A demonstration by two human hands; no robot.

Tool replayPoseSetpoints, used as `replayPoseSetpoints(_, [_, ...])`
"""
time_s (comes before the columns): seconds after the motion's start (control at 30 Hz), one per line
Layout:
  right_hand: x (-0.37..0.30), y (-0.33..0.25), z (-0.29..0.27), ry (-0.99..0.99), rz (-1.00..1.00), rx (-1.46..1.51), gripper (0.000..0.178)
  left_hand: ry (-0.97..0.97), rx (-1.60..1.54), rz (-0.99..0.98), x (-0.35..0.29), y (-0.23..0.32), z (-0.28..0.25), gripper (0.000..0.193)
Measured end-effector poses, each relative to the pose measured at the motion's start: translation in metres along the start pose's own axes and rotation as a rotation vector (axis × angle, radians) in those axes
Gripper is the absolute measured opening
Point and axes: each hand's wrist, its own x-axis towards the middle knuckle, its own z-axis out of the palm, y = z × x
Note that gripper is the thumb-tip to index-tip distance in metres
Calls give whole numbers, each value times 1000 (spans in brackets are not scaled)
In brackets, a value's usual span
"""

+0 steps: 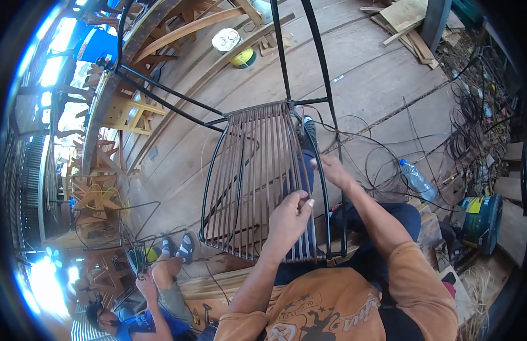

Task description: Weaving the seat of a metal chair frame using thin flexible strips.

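A black metal chair frame (323, 210) stands tilted before me. Brown cane-like plastic strands (258, 170) run lengthwise across its seat, side by side, from the narrow far bar to the wide near bar. Over the strands at the right side, my left hand (287, 220) is closed, thumb and forefinger pinching one brown strand. Farther out, my right hand (333, 171) reaches to the frame's right rail with its fingers curled in; what they grip is too small to make out. One loose strand (361, 136) trails from the far corner toward the right.
Coiled strands (465, 125) lie on the right, near a plastic bottle (418, 181) and a dark green bucket (482, 223). Planks (408, 23) are stacked far right. Wooden chair parts (133, 113) line the left. A co-worker (155, 295) sits lower left, near hand tools.
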Motion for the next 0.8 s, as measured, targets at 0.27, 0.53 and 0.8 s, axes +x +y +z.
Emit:
replayPoseSetpoints(0.27, [-10,0,-22,149,255,329,34,-64,172,-48,21,9,0,37])
replayPoseSetpoints(0.53, [101,-26,-4,233,-93,74,43,-53,52,-116,23,2,7,30])
replayPoseSetpoints(0.8, [79,-1,-37,52,-34,-477,51,-40,-108,-138,25,-9,5,27])
